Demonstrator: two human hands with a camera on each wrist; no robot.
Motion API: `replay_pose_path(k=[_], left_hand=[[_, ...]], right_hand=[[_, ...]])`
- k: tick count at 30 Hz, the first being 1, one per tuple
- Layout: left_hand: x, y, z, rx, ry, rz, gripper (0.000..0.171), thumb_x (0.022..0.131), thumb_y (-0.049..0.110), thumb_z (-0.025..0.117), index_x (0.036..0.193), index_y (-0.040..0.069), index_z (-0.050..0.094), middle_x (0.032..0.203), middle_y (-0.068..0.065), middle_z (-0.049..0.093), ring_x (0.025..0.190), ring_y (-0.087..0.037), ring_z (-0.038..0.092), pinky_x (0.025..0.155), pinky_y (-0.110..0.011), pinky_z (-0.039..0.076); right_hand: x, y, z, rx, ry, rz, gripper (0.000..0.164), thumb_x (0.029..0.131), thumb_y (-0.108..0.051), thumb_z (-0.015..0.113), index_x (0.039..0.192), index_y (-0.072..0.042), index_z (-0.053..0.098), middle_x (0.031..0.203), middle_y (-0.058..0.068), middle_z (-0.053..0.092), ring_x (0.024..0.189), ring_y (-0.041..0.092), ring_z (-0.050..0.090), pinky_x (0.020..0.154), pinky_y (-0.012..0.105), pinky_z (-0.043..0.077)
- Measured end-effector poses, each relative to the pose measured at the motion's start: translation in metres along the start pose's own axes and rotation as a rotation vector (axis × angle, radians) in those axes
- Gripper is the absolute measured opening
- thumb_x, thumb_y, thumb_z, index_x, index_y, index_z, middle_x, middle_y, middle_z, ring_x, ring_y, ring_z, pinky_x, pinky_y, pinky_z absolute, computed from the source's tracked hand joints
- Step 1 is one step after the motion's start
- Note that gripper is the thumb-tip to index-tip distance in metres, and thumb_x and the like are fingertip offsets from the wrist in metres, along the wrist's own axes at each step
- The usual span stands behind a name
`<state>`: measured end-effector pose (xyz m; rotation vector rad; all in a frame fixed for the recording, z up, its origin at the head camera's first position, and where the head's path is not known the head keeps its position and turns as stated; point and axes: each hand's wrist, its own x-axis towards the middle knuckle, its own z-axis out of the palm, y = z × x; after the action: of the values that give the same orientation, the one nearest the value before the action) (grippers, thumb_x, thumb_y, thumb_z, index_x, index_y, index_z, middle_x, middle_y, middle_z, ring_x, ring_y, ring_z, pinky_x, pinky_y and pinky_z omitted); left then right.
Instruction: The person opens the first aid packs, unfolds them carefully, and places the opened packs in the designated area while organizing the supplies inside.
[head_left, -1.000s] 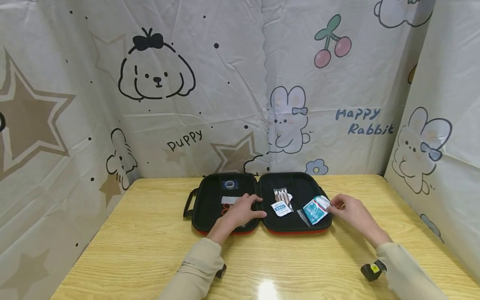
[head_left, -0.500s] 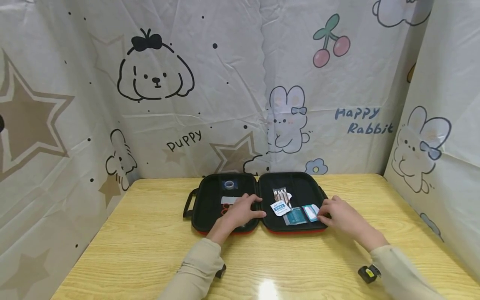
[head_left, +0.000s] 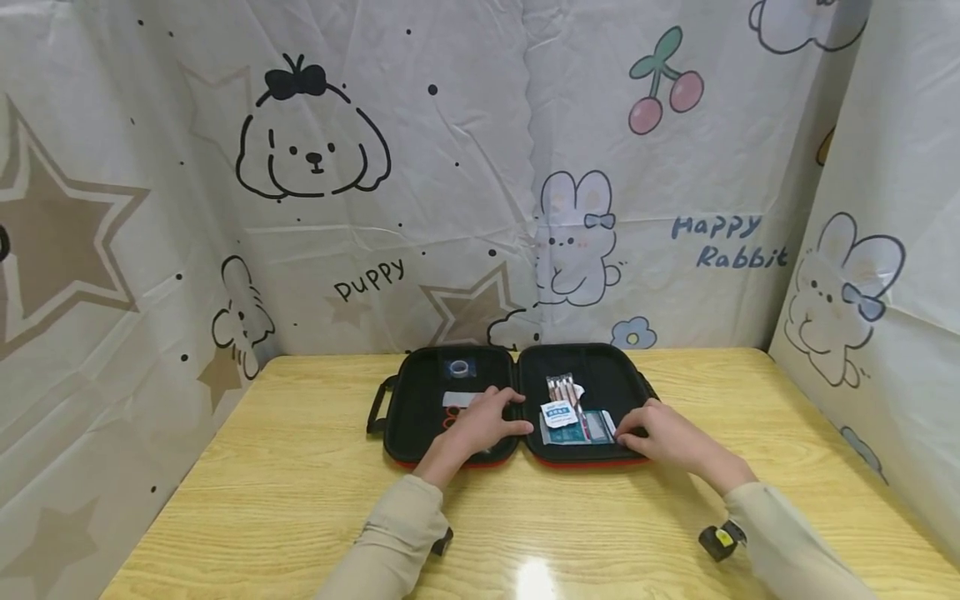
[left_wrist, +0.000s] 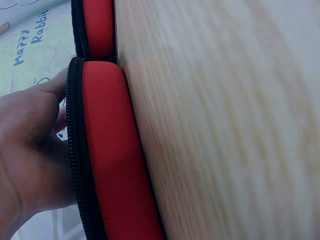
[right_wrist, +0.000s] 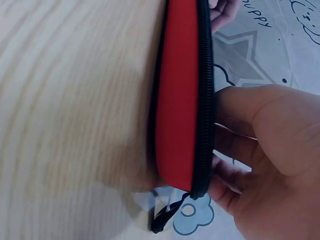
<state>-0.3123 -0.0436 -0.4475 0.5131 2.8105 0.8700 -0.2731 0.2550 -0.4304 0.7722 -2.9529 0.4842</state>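
An open black-lined case with a red outer shell lies flat on the table. My left hand rests over its left half, thumb and fingers spread towards the hinge. In the right half, my right hand pinches the right end of a flat teal-and-white packet. A small white packet with blue print and a clear pack of thin sticks overlap the teal packet. In the right wrist view, the right hand reaches over the zipper edge, its fingertips hidden inside the case.
The left half holds a roll of tape, a white strip and scissors with orange handles, partly behind the left hand. A carry handle sticks out on the left. A printed cloth hangs behind the wooden table.
My right hand has moved left with the teal packet, which has turned level and now lies beside and under the small white packet. My left hand has stayed in place.
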Motion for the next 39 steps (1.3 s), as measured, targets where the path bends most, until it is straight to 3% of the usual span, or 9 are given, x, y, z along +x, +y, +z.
replay_pose_path(k=[5, 9, 21, 28, 34, 39], left_hand=[[0.0, 0.0, 0.001, 0.001, 0.003, -0.001, 0.056, 0.082, 0.051, 0.065, 0.131, 0.026, 0.053, 0.116, -0.004, 0.05, 0.105, -0.021, 0.046, 0.093, -0.048, 0.04], [0.0, 0.0, 0.001, 0.0, 0.006, -0.003, 0.055, 0.082, 0.05, 0.066, 0.131, 0.026, 0.053, 0.116, -0.005, 0.05, 0.105, -0.021, 0.046, 0.093, -0.049, 0.04], [0.002, 0.0, 0.003, 0.011, 0.01, 0.0, 0.055, 0.082, 0.049, 0.066, 0.13, 0.026, 0.054, 0.113, -0.004, 0.05, 0.103, -0.021, 0.046, 0.09, -0.049, 0.041], [0.002, 0.0, 0.003, 0.032, 0.013, -0.019, 0.055, 0.082, 0.051, 0.066, 0.13, 0.026, 0.053, 0.115, -0.004, 0.05, 0.103, -0.02, 0.046, 0.092, -0.048, 0.041], [0.003, 0.001, 0.003, 0.036, 0.016, -0.021, 0.054, 0.082, 0.049, 0.066, 0.129, 0.026, 0.054, 0.114, -0.004, 0.05, 0.103, -0.02, 0.046, 0.091, -0.048, 0.041], [0.002, 0.003, 0.002, 0.036, 0.017, -0.027, 0.054, 0.082, 0.048, 0.066, 0.13, 0.026, 0.054, 0.115, -0.004, 0.05, 0.103, -0.02, 0.046, 0.091, -0.048, 0.041]], right_hand=[[0.006, -0.003, -0.004, 0.028, 0.044, 0.069, 0.007, 0.085, -0.016, 0.068, 0.089, -0.014, 0.072, 0.087, -0.004, 0.068, 0.08, 0.013, 0.056, 0.076, 0.039, 0.047], [0.017, -0.007, -0.006, 0.056, 0.065, 0.07, 0.01, 0.085, -0.016, 0.067, 0.092, -0.012, 0.072, 0.089, -0.002, 0.068, 0.082, 0.014, 0.059, 0.078, 0.04, 0.049], [0.055, -0.008, -0.002, 0.184, 0.006, 0.088, 0.021, 0.087, -0.016, 0.066, 0.105, -0.007, 0.068, 0.098, 0.003, 0.067, 0.086, 0.014, 0.059, 0.083, 0.04, 0.049], [0.074, -0.007, -0.001, 0.181, -0.023, 0.127, 0.021, 0.087, -0.015, 0.065, 0.106, -0.006, 0.067, 0.096, 0.005, 0.066, 0.085, 0.016, 0.057, 0.083, 0.042, 0.048], [0.083, -0.003, 0.002, 0.18, -0.045, 0.132, 0.021, 0.086, -0.017, 0.065, 0.104, -0.007, 0.068, 0.094, 0.003, 0.066, 0.084, 0.015, 0.057, 0.081, 0.04, 0.048], [0.088, 0.003, 0.005, 0.221, -0.08, 0.185, 0.022, 0.086, -0.02, 0.065, 0.105, -0.008, 0.068, 0.091, 0.002, 0.065, 0.081, 0.016, 0.055, 0.077, 0.036, 0.046]])
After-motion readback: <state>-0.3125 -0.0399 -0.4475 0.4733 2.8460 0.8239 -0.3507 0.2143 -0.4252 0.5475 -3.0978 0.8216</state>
